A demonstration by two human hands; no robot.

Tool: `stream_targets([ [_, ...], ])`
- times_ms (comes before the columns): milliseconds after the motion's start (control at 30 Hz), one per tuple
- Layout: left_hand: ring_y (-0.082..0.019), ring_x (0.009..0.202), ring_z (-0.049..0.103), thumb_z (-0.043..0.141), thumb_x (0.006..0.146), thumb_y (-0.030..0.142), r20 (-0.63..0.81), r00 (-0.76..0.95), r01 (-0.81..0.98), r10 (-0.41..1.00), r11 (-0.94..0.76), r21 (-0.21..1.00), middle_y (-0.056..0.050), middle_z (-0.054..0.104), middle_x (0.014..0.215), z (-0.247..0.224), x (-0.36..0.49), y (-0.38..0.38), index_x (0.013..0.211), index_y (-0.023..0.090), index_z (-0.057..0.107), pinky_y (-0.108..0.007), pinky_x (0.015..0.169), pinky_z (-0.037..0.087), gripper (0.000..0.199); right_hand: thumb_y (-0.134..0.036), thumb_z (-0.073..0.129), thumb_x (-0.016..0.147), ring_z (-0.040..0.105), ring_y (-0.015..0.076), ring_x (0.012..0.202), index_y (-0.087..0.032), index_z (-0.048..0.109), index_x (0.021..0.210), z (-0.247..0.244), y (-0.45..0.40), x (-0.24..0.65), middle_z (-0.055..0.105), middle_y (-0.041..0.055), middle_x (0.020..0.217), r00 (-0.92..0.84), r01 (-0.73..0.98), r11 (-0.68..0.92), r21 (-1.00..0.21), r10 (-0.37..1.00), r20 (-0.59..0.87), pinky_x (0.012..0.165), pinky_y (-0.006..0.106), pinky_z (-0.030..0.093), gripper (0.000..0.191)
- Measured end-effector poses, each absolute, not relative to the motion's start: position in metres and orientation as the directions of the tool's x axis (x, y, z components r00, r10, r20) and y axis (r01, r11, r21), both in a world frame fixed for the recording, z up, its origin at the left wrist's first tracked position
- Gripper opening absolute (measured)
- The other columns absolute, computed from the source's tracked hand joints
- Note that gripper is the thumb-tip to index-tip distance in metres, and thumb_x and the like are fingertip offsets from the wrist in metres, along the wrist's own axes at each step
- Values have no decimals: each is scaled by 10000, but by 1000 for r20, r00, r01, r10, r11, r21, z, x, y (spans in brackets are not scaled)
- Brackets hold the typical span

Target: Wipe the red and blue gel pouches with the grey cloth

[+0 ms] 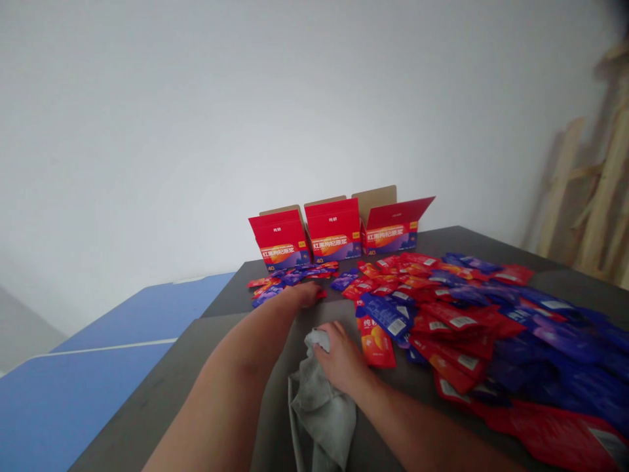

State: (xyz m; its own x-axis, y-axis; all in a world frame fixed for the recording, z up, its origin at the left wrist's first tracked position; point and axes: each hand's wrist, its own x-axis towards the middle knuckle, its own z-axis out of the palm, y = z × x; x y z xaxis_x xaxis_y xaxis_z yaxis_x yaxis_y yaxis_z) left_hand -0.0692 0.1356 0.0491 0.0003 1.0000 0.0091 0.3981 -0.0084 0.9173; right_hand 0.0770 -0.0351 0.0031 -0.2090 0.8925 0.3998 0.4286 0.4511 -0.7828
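My left hand (307, 294) reaches forward to a small group of red and blue pouches (270, 295). Its fingers are curled, with the edge of a red pouch (322, 294) showing at the fingertips; the hand itself covers the rest. Nearer to me, my right hand (338, 354) is closed around a crumpled grey cloth (322, 410) that hangs down toward the bottom of the view. Just right of this hand lies a red pouch with orange fruit printed on it (377, 341).
Three open red and purple cartons, left (282, 252), middle (334, 244) and right (392, 237), stand at the back of the dark table (162, 373). A large heap of red and blue pouches (457, 314) spreads along the right. A blue table (108, 380) adjoins on the left.
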Motion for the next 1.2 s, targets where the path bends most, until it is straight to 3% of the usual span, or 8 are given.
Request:
stream_targets([
  [200,-257,998,598,667,577,-50,138,-115,349,984,-90,933,-55,606,726,68,-78,111,747,201,593,-310,899,429,312,-215,551,802,572,206,938,-224,541,1017,0,-33,78,557,54,1012,-211,433,470,-769,882,421,843,339,455,216],
  [400,-214,937,609,640,742,122,303,-346,248,888,-225,942,-82,638,924,83,-88,64,889,194,569,-288,830,464,179,-209,551,796,573,215,942,-209,550,1016,-2,-31,78,562,63,1003,-207,429,481,-765,876,436,844,350,460,220],
  [467,-171,787,626,630,762,154,248,-438,36,864,-259,965,-57,648,874,77,-93,44,876,184,575,-270,743,495,130,-211,552,794,574,217,946,-207,553,1000,-1,-31,79,567,67,1011,-201,424,484,-765,874,442,838,348,463,205],
  [600,-111,585,606,582,796,158,-154,-498,-543,853,-168,823,-20,641,741,61,-107,8,826,157,563,-229,615,510,35,-211,556,784,581,210,935,-207,562,980,1,-30,80,579,64,1008,-196,431,489,-758,871,450,827,341,465,195],
  [700,-91,494,575,464,855,160,-277,-492,-663,825,-148,734,0,595,627,55,-118,-12,791,144,547,-208,568,511,106,-218,554,781,578,211,941,-203,564,990,-1,-29,81,580,60,1002,-195,450,489,-747,870,453,844,350,461,210],
  [800,-142,648,657,392,852,113,-266,-403,-737,876,-138,662,-65,652,738,54,-122,-26,892,104,573,-260,657,555,186,-236,554,783,577,221,946,-196,561,1004,-5,-26,81,580,62,998,-199,452,498,-740,865,460,856,371,462,225],
  [967,-224,861,677,463,792,43,-217,-169,-792,961,-2,610,-163,677,958,47,-112,-34,1109,39,542,-329,741,564,327,-241,556,783,579,232,937,-196,558,997,-7,-24,82,582,66,968,-146,393,570,-722,814,563,854,398,476,220],
  [1200,-178,739,660,525,868,261,-203,197,-698,959,283,658,-110,689,878,38,-95,-37,1125,80,595,-284,681,521,322,-192,568,785,578,214,943,-238,564,1057,-1,-35,85,557,56,1002,-255,312,726,-613,685,682,850,381,497,276],
])
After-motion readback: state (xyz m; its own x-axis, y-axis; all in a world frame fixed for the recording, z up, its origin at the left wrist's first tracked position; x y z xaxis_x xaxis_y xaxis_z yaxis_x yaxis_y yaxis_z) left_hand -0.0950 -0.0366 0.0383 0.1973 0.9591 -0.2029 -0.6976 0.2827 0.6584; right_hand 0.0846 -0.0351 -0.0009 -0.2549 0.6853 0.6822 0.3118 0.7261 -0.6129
